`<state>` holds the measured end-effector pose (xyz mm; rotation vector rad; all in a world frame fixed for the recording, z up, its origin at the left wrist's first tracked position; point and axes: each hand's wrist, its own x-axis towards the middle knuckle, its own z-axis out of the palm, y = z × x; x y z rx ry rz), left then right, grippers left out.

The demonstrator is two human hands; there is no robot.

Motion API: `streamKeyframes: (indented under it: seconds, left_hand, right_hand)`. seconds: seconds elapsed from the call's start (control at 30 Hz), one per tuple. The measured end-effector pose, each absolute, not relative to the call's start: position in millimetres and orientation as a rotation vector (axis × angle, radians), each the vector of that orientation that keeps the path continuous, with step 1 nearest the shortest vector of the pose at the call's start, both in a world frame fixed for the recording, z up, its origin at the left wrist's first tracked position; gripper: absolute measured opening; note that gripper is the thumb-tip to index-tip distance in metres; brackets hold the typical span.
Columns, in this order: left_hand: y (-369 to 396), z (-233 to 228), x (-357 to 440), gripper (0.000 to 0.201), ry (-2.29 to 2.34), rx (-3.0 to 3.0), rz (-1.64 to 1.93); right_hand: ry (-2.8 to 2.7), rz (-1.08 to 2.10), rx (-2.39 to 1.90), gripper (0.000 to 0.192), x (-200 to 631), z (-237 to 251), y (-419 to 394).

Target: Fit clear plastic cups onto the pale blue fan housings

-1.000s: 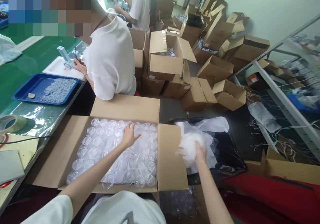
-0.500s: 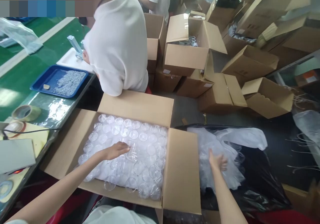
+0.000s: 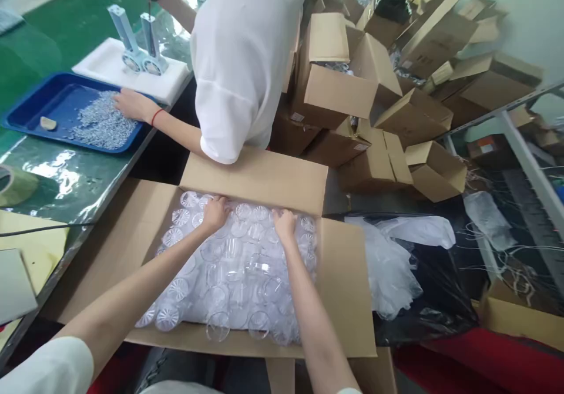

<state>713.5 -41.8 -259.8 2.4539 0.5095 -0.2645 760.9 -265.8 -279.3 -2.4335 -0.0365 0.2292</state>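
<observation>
An open cardboard box (image 3: 348, 282) in front of me is packed with clear plastic cups (image 3: 178, 289), many with ribbed round ends facing up. Several clear cups lie loosely on their sides across the middle. My left hand (image 3: 215, 215) reaches to the far rows, its fingers bent down among the cups. To its right, my right hand (image 3: 284, 225) is at the same far rows with its fingers curled. What either hand grips is hidden or too transparent to make out.
Crumpled clear plastic bags (image 3: 390, 265) lie on black plastic (image 3: 445, 300) to the right. At left, a co-worker's hand (image 3: 134, 105) is in a blue tray (image 3: 39, 130) of small parts. The co-worker's white sleeve (image 3: 227, 121) borders the box's far flap. Cardboard boxes (image 3: 343, 91) stack behind.
My right hand has left the plastic bags and moved left into the box. My left hand has moved farther toward the box's far side. The co-worker's hand now reaches into the blue tray.
</observation>
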Motion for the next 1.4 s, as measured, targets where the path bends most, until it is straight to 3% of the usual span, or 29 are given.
streamKeyframes:
  seconds: [0.2, 0.43, 0.7, 0.83, 1.03, 1.1, 1.27, 1.4]
  left_hand:
    - [-33, -251, 702, 0.01, 0.319, 2.335, -0.21]
    - [-24, -215, 686, 0.021, 0.286, 2.071, -0.102]
    - [-31, -181, 674, 0.023, 0.137, 1.782, -0.428]
    - [-47, -184, 655, 0.027, 0.098, 1.637, -0.591]
    - [-73, -182, 615, 0.036, 0.069, 1.475, -0.766]
    - [-73, -181, 607, 0.04, 0.121, 1.491, -0.73]
    - [-48, -203, 636, 0.032, 0.427, 1.732, -0.436]
    - [-37, -241, 692, 0.018, 0.585, 1.958, -0.237]
  right_hand:
    - [0.03, 0.152, -2.434, 0.023, 747, -289, -272]
    - [-0.003, 0.012, -2.28, 0.023, 721, -288, -289]
    - [0.187, -0.183, -2.27, 0.029, 718, -289, -310]
    - [0.042, -0.141, -2.297, 0.025, 723, -278, -310]
    - [-0.374, 0.175, -2.273, 0.047, 728, -262, -305]
    - [-0.418, 0.201, -2.249, 0.044, 732, -258, -306]
    - [-0.374, 0.143, -2.166, 0.014, 733, -249, -306]
    - [-0.276, 0.131, -2.057, 0.024, 715, -236, -302]
